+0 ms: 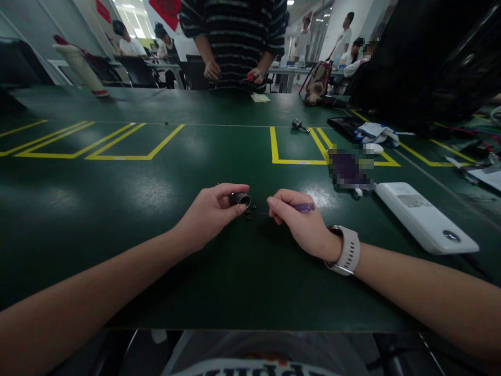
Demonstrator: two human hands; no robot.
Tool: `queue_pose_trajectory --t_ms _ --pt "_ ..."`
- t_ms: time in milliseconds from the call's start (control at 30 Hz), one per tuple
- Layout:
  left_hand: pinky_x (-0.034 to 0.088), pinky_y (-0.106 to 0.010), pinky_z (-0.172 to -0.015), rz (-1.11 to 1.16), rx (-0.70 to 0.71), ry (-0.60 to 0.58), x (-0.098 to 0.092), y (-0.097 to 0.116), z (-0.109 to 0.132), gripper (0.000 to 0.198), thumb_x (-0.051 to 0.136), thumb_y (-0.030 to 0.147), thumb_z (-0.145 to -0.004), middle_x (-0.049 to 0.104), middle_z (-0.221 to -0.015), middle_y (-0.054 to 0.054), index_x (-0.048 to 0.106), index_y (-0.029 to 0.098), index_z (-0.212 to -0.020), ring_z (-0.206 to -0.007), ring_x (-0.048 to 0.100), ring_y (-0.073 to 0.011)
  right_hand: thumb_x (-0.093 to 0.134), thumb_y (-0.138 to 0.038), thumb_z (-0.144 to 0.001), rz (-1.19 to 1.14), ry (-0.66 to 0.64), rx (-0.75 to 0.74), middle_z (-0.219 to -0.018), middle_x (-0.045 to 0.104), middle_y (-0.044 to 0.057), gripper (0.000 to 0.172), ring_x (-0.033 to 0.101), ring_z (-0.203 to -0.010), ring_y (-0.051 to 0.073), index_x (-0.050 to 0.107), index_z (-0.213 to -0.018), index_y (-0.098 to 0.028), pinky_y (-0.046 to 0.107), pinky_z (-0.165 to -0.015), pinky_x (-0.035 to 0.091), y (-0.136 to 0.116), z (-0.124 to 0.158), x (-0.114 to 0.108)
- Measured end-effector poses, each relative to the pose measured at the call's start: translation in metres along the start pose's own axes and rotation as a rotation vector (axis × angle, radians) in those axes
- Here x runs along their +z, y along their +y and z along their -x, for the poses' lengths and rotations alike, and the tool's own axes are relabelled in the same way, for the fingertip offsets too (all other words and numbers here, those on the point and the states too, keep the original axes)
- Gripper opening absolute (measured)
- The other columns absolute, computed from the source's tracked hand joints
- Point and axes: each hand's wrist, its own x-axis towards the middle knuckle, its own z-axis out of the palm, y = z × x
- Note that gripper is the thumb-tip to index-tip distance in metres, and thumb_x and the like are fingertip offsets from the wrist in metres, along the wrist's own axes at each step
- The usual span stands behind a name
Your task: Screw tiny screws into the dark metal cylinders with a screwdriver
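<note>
Between the thumb and fingers of my left hand [211, 211] is a dark round metal ring [239, 198], its opening turned toward the right. My right hand [293, 214] is closed on a small screwdriver with a purple handle [304, 208]. Its thin shaft [261, 213] points left toward several tiny dark nut-like pieces [248, 212] lying on the green table just right of the ring. The tip of the shaft is close to these pieces; I cannot tell whether it touches one. A light watch [346, 250] is on my right wrist.
A white power bank-like device [426, 216] lies to the right, near a blurred purple item [348, 169]. Farther back are a metal fitting [299, 125], a white-and-blue glove [376, 133] and yellow tape outlines [299, 162]. Across the table [195, 292] stands a person in a striped shirt [235, 36].
</note>
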Motion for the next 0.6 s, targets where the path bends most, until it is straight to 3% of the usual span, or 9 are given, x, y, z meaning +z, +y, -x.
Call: queue_pose_trajectory --t_ms 200,400,600 --pt "0.048 -0.037 -0.094 0.053 -0.019 -0.013 0.0003 -0.0013 -0.0008 0.039 0.069 0.012 -0.068 0.070 -0.104 -0.004 0.065 0.017 -0.106 -0.098 0.065 -0.0192 0.050 -0.024 -0.088 0.018 -0.065 0.022 -0.057 0.049 -0.004 0.028 0.046 -0.054 0.009 0.054 -0.062 -0.016 0.023 -0.052 0.034 0.0001 -0.0017 0.0014" --pt "0.048 -0.035 -0.093 0.097 0.003 -0.008 0.0010 -0.0030 -0.0017 0.034 0.070 0.012 -0.066 0.069 -0.103 -0.004 0.063 0.016 -0.100 -0.098 0.064 -0.0185 0.051 -0.022 -0.087 0.042 -0.003 0.075 -0.052 0.048 -0.005 0.030 0.044 -0.050 0.009 0.054 -0.058 -0.016 0.023 -0.050 0.032 -0.0007 -0.0013 0.0001" --pt "0.049 -0.033 -0.090 0.114 0.023 -0.030 0.0010 -0.0033 0.0009 0.033 0.070 0.015 -0.067 0.067 -0.102 -0.003 0.062 0.016 -0.099 -0.097 0.063 -0.0175 0.050 -0.023 -0.087 0.027 0.006 0.030 -0.054 0.049 -0.005 0.029 0.045 -0.051 0.009 0.055 -0.060 -0.017 0.023 -0.050 0.033 -0.0017 0.0004 -0.0007"
